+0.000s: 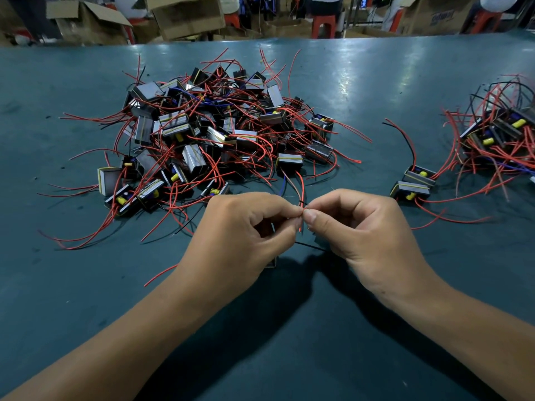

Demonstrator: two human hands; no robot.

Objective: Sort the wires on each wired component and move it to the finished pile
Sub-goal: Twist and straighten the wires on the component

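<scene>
The smooth teal table (376,82) carries the big tangled pile of boxy metal-and-black components (214,134) beyond the hands; the smaller finished pile (498,140) lies right of that heap, nearer the right hand (359,227); left hand (240,235) and right both pinch one thin red wire (302,195), standing roughly upright between them

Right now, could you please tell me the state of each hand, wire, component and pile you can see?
left hand: curled, pinching the red wire.
right hand: curled, pinching the same wire.
red wire: held up between both hands' fingertips.
held component: mostly hidden under the left hand.
large pile: tangled, wires splayed, ahead on the left.
smaller pile: heaped at the right edge.
two components: lying beside the smaller pile.
table: green, bearing everything.
</scene>
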